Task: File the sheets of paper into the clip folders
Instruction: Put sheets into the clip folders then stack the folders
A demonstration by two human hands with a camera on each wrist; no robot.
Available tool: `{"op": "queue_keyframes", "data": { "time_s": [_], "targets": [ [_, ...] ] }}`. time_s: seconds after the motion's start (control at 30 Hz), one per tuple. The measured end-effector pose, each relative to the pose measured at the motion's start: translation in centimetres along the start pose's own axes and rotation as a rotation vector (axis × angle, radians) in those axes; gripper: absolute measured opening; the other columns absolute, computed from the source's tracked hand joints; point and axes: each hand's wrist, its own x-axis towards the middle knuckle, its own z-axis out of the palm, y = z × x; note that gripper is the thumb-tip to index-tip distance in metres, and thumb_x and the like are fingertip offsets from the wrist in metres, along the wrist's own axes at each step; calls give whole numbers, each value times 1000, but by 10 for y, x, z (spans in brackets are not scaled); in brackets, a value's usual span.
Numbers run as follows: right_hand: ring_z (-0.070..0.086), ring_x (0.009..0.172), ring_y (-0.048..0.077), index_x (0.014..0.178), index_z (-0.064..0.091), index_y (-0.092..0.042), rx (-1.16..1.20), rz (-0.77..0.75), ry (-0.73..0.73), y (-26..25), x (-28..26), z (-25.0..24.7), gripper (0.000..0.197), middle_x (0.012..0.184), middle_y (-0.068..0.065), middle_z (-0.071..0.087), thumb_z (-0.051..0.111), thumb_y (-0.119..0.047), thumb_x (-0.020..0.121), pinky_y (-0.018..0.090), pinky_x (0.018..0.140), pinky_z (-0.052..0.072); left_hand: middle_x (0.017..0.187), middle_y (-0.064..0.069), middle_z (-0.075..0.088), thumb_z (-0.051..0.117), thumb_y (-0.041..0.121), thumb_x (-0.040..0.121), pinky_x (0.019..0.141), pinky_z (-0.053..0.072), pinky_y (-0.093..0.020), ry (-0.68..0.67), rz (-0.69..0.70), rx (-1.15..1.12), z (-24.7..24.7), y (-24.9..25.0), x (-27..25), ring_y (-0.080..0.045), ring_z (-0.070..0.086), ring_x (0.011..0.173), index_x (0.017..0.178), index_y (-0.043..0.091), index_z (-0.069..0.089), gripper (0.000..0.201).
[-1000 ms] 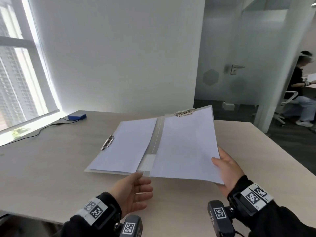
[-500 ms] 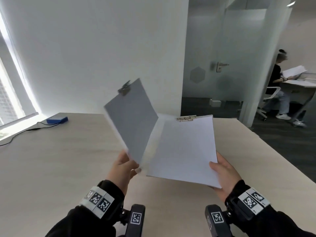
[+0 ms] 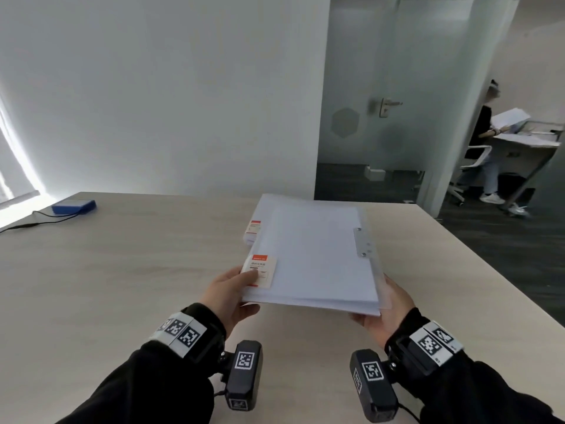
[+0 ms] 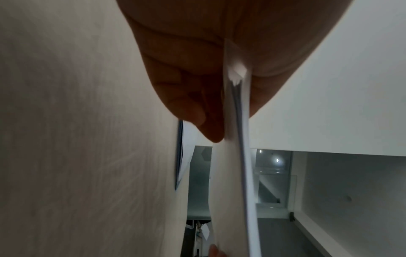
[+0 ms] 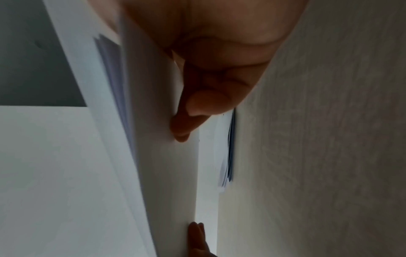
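A closed translucent clip folder [image 3: 315, 258] full of white sheets hangs just above the table [image 3: 122, 270]. A red-and-white label sits at its near left corner, a metal clip strip on its right side. My left hand [image 3: 232, 289] pinches the near left corner, thumb on the label. My right hand [image 3: 382, 313] grips the near right corner from below. The left wrist view shows the folder's edge [image 4: 239, 139] between thumb and fingers. In the right wrist view my fingers [image 5: 186, 121] lie under the folder [image 5: 158, 156]. Beneath and behind it lies a second labelled folder [image 3: 255, 228].
A blue flat device [image 3: 73, 206] with a black cable sits at the table's far left by the window. A glass partition and door stand behind. Another person [image 3: 486, 142] sits at a desk with papers at far right.
The folder lay open on the table; my left hand lifted the left cover and swung it over. Now it is closed and both hands hold it at the near corners.
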Motion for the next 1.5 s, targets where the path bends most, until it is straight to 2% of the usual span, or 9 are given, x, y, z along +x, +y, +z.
{"op": "queue_keyframes", "data": {
  "time_s": [0.13, 0.3, 0.53, 0.7, 0.87, 1.0, 1.1, 1.17, 1.5],
  "targets": [
    [56, 60, 26, 102, 70, -17, 95, 8, 32, 11, 30, -2, 43, 78, 10, 68, 48, -53, 92, 30, 49, 44, 80, -5, 64, 64, 18, 86, 51, 42, -25, 61, 19, 78, -1, -5, 29, -16, 53, 60, 99, 15, 70, 15],
    [59, 75, 27, 91, 70, -16, 35, -135, 34, 24, 68, -2, 23, 88, 13, 67, 47, -11, 89, 31, 56, 43, 99, 2, 73, 69, 33, 62, 64, 42, -30, -20, 71, 165, -6, -9, 65, -16, 60, 81, 110, 26, 67, 49],
    [61, 86, 26, 89, 71, -22, -158, -333, 28, 12, 144, 5, 31, 80, -5, 73, 49, 0, 90, 40, 85, 45, 107, -1, 74, 69, 25, 65, 84, 48, -34, 76, 291, 174, 1, -5, 131, -22, 69, 99, 114, 30, 66, 50],
    [61, 74, -10, 90, 67, -12, -464, -488, 26, 0, 189, 20, 27, 74, -26, 70, 44, 1, 93, 6, 70, 44, 110, 2, 73, 70, 35, 61, 92, 51, -38, 189, 408, 269, 5, 7, 189, -19, 68, 103, 111, 30, 69, 50],
    [56, 80, 21, 97, 67, -10, -642, -392, 52, -6, 236, 32, 25, 88, 6, 68, 46, -20, 89, 35, 71, 45, 99, 5, 76, 69, 27, 67, 94, 52, -41, 211, 389, 320, 1, 12, 242, -18, 70, 97, 105, 29, 73, 39],
    [55, 82, 19, 105, 62, -23, -749, -289, 80, -5, 263, 34, 32, 89, -4, 60, 44, -32, 80, 46, 76, 52, 92, 13, 75, 69, 28, 75, 80, 45, -25, 217, 351, 408, 4, 10, 262, -10, 68, 93, 104, 27, 73, 29],
    [52, 100, 13, 145, 38, -25, -818, -276, 97, -6, 266, 37, 59, 110, -14, 53, 49, -25, 88, 31, 84, 42, 121, 11, 64, 70, 32, 76, 95, 41, -27, 242, 295, 483, 3, 8, 268, -13, 58, 115, 130, 21, 58, 57],
    [52, 103, 12, 145, 40, -20, -837, -274, 83, -6, 264, 37, 56, 116, -12, 56, 49, -21, 89, 26, 85, 38, 139, 4, 55, 69, 34, 71, 108, 36, -33, 250, 263, 457, 4, 9, 266, -15, 52, 124, 142, 19, 45, 76],
    [46, 130, 14, 145, 41, -27, -849, -268, 79, 1, 251, 35, 56, 150, -5, 44, 47, -30, 90, 26, 93, 35, 146, 1, 47, 58, 27, 90, 114, 30, -35, 255, 220, 271, 22, 7, 242, -17, 44, 132, 148, 19, 36, 62]
  ]
}}
